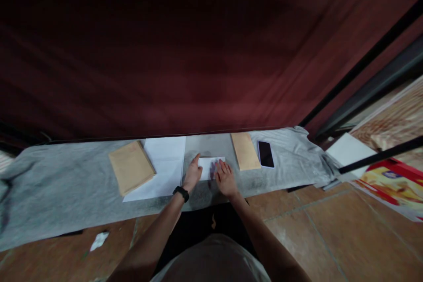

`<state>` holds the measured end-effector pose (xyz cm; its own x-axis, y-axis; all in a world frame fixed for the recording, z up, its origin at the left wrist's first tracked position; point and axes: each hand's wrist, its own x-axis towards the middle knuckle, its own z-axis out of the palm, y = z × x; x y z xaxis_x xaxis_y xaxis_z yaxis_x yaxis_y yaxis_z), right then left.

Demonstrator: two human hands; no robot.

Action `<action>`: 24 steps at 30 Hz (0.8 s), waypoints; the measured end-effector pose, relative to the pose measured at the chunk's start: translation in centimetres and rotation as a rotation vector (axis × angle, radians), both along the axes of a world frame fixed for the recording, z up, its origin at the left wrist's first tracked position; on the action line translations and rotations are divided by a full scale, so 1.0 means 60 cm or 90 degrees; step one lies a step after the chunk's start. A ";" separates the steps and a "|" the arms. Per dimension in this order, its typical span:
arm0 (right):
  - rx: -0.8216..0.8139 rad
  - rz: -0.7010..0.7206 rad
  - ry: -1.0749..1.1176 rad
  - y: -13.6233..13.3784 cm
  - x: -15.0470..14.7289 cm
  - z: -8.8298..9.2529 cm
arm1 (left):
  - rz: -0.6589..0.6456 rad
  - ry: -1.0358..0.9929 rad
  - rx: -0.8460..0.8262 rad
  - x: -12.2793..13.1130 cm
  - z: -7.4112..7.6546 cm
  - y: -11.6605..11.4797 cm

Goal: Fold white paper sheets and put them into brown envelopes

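Note:
A small folded sheet of white paper (207, 168) lies flat on the grey cloth in front of me. My left hand (192, 173) is at its left edge, thumb on the paper and fingers closed along the side. Spread flat over the paper's right part, my right hand (226, 179) presses down with its fingertips and covers that end. Left of my hands are large white sheets (167, 158), partly under a stack of brown envelopes (130, 166). To the right lies a narrower brown envelope (245, 151), possibly more than one.
A phone (266, 154) with a dark screen lies right of the narrow envelope. Grey cloth (76, 185) covers the long, narrow surface. Behind it rises a dark red panel (205, 75). A red and yellow box (396, 183) stands at right; a white scrap (99, 241) lies on the tiled floor.

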<state>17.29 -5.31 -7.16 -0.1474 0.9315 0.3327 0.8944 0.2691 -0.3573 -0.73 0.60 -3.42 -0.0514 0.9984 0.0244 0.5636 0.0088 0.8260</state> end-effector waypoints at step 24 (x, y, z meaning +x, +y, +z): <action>-0.009 -0.092 -0.114 0.036 0.003 -0.015 | -0.121 0.519 0.161 0.027 -0.059 -0.062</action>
